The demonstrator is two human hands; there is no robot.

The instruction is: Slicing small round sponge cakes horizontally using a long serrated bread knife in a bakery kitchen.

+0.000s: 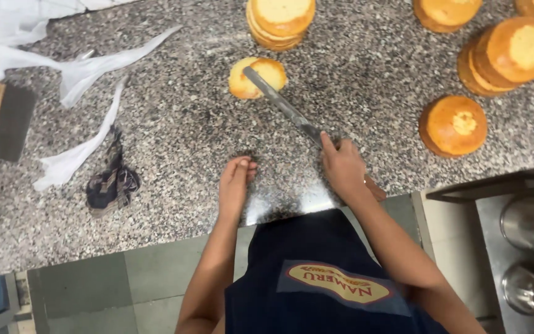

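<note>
Knife (282, 105) in the right hand (343, 168), fingers closed round its handle, the long blade reaching out over a thin slice of sponge cake (257, 77) on the speckled stone counter (174, 130). The left hand (235, 185) rests loosely curled and empty near the counter's edge. More round cakes (452, 125) sit well apart to the right, torn white paper (84, 71) to the left.

A long flat metal knife (285, 108) is held by the right hand (343, 168), its tip laid on a small round yellow cake (256, 77). The left hand (235, 184) is rested, fingers together, on the speckled grey stone counter (174, 130).
</note>
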